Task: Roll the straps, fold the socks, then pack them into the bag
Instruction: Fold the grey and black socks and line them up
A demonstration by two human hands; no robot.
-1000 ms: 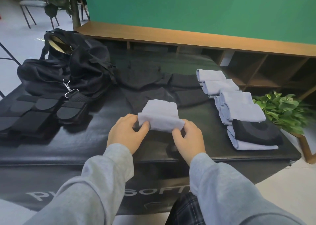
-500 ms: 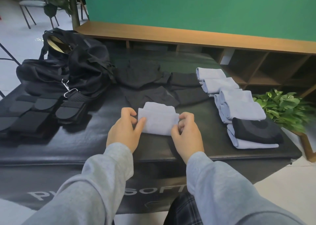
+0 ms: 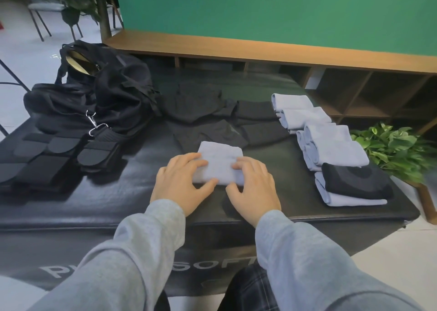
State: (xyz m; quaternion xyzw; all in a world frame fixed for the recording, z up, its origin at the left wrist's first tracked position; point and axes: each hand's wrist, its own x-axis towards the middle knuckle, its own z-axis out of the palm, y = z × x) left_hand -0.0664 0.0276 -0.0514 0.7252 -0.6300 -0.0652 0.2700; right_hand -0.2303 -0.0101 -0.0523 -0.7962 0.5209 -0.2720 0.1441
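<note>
Even, soft indoor light; dull sheen on the glossy black padded counter (image 3: 118, 192), faint shadows beneath the hands. Wide-angle bending curves the long wooden shelf (image 3: 260, 50); edges slightly soft, colours muted.

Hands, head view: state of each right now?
Left hand: open, fingers flat, pressing the folded light blue sock on the black mat.
Right hand: open, fingers flat, pressing the same sock.

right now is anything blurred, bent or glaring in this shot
Head view: wide-angle bend curves the shelf and mat edges; soft sheen on the mat; the plant smears at the right edge; both hands, left and right, and the sock look sharp.
</note>
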